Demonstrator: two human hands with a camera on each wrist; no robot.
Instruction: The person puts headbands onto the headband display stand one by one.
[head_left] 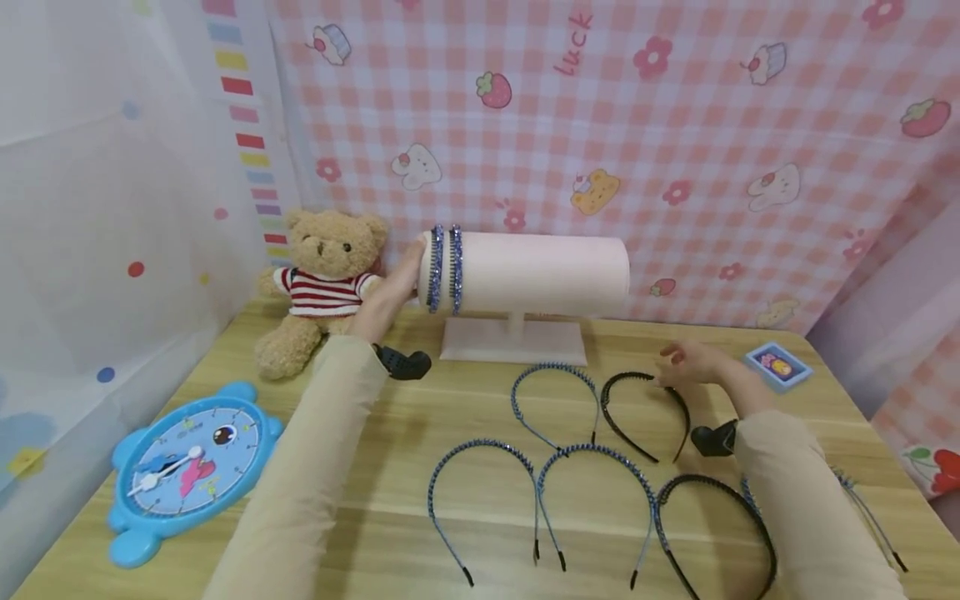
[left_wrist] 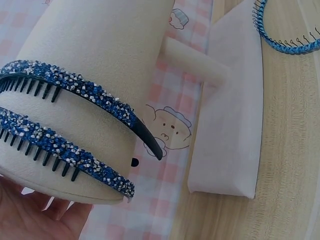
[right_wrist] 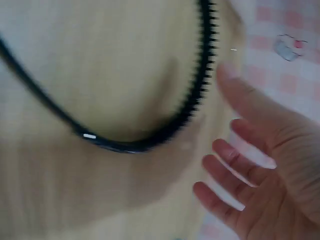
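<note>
A pale padded roll (head_left: 543, 271) on a T-shaped stand carries two blue glittery toothed headbands (head_left: 456, 271) near its left end. My left hand (head_left: 393, 292) rests against that end; its fingers (left_wrist: 57, 217) show just past the roll's edge in the left wrist view, partly hidden behind it. My right hand (head_left: 693, 363) is over the top of a black toothed headband (head_left: 609, 408) lying on the table. In the right wrist view, its thumb and fingers are spread apart beside the black band (right_wrist: 205, 60), with nothing between them.
Blue spiky headbands (head_left: 483, 443) and another black headband (head_left: 712, 479) lie across the front of the wooden table (head_left: 390, 517). A teddy bear (head_left: 322, 292) sits at the back left, beyond a blue toy clock (head_left: 198, 467). A small blue box (head_left: 778, 367) lies at right.
</note>
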